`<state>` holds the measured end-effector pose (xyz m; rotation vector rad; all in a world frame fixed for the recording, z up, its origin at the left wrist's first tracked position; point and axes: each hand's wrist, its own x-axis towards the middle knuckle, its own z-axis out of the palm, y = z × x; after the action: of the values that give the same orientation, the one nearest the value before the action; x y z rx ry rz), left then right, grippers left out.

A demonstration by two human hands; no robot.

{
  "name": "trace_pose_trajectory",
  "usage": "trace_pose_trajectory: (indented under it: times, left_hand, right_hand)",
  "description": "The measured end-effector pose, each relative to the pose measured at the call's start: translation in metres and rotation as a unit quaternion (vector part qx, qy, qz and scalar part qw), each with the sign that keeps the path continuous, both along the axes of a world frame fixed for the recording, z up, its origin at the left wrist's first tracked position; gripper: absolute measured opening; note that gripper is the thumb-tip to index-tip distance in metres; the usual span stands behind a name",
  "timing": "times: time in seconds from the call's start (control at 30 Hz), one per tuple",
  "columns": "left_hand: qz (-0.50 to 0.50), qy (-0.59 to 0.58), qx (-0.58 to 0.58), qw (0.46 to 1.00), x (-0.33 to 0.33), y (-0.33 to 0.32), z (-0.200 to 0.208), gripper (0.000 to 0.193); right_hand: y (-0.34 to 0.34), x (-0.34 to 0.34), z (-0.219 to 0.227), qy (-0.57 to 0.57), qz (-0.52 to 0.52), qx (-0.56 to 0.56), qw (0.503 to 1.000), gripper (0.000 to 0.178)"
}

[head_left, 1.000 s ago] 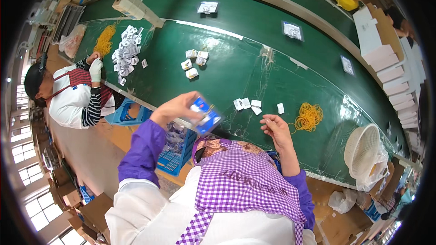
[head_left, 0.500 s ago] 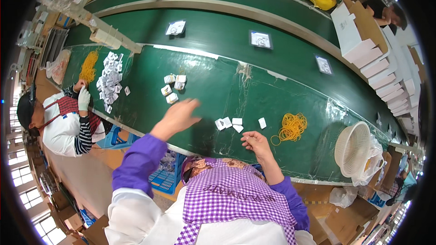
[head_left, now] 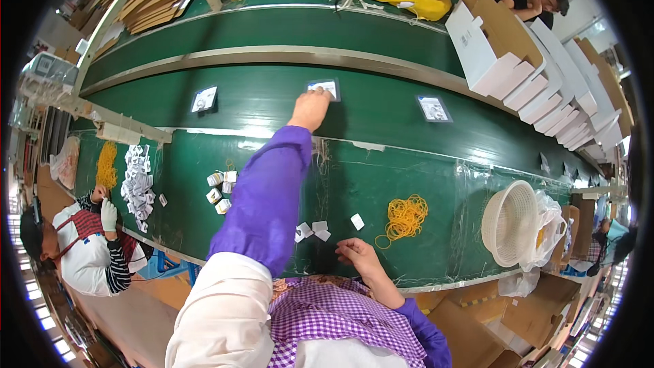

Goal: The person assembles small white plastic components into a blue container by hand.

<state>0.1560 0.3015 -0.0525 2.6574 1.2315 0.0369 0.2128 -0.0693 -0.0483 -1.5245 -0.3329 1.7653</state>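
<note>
My left hand (head_left: 311, 109) reaches far out over the green belt, its fingers closed on the near edge of a flat packet (head_left: 323, 86) with a printed white face and dark border. Near the front of the table my right hand (head_left: 361, 257) hovers with loosely bent fingers apart, holding nothing I can see. Just left of it lie small white folded papers (head_left: 320, 229), and one more white piece (head_left: 357, 221) is beyond it. A tangle of yellow rubber bands (head_left: 407, 217) sits to its right. Banded white bundles (head_left: 223, 206) rest left of my left arm.
Two more flat packets (head_left: 204, 99) (head_left: 434, 108) lie on the belt. At right stand a cream basket (head_left: 509, 223) and white cartons (head_left: 501, 48). A co-worker (head_left: 82, 238) sits at left by a white paper pile (head_left: 138, 187). A metal post (head_left: 129, 134) juts over the table.
My left hand has moved from above the table out to the packet on the belt and closed on its edge. My right hand stays near the white papers. The view has shifted.
</note>
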Motion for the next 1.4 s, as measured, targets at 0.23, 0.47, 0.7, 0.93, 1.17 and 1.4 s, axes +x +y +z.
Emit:
trace_pose_trajectory:
  times: [0.23,0.47,0.7,0.93,1.17,1.4]
  left_hand:
    - [0.158,-0.457,-0.485,0.729,-0.050,-0.096,0.052,0.024]
    - [0.213,-0.525,-0.636,0.524,-0.111,-0.218,0.063,0.038]
    - [0.283,-0.485,-0.562,0.608,-0.151,-0.291,0.059,0.060]
    - [0.376,-0.530,-0.491,0.580,-0.167,-0.342,0.039,0.057]
    - [0.345,-0.547,-0.511,0.566,-0.177,-0.334,0.038,0.052]
    - [0.335,-0.571,-0.546,0.513,-0.167,-0.334,0.044,0.040]
  right_hand:
    - [0.033,0.024,0.009,-0.032,-0.082,0.095,0.992,0.023]
    - [0.066,0.015,0.054,0.004,-0.134,0.124,0.983,0.019]
    - [0.017,-0.034,0.023,-0.018,-0.066,0.176,0.982,0.009]
    - [-0.005,-0.057,0.007,-0.060,0.012,0.165,0.984,0.012]
    - [0.017,-0.004,-0.002,-0.578,-0.006,0.219,0.786,0.018]
    - [0.012,0.032,-0.034,-0.603,0.035,0.260,0.753,0.014]
